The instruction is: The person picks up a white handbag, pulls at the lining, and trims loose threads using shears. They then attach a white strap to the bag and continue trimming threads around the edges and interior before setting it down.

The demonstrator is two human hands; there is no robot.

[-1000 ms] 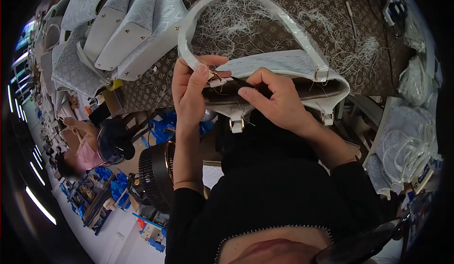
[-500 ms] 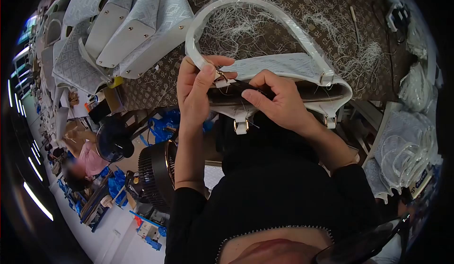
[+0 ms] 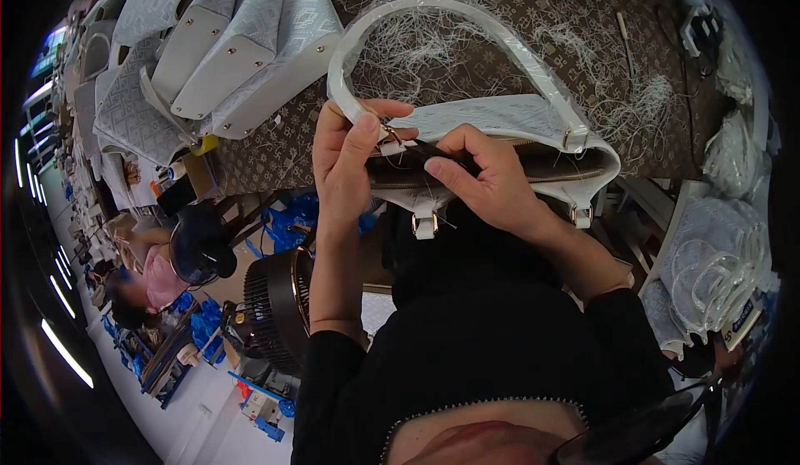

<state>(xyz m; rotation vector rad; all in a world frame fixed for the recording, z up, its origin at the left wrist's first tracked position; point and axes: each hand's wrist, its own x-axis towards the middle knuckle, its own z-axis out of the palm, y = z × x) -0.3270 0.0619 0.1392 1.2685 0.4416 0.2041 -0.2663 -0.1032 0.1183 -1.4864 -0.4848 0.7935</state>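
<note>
Head view: A worktable (image 3: 600, 23) draped in brown, flower-patterned cloth is filling the upper frame, littered with loose white threads (image 3: 417, 44). Pale finished bags (image 3: 242, 48) are lying stacked at its left end. Below the table's edge a black fan (image 3: 271, 307) is standing. Farther down the long workshop, a co-worker in pink (image 3: 150, 277) is sitting.

The person is holding a white handbag (image 3: 500, 115) at the table's near edge, its wrapped handle (image 3: 467, 19) arching over the cloth. The left hand (image 3: 346, 165) is pinching the bag's end beside the handle's base, thumb pressing down. The right hand (image 3: 492, 186) is curling over the open zipper (image 3: 567, 165), its fingertips nipping the rim.

A tag (image 3: 742, 311) at right is carrying print too small to read.
</note>
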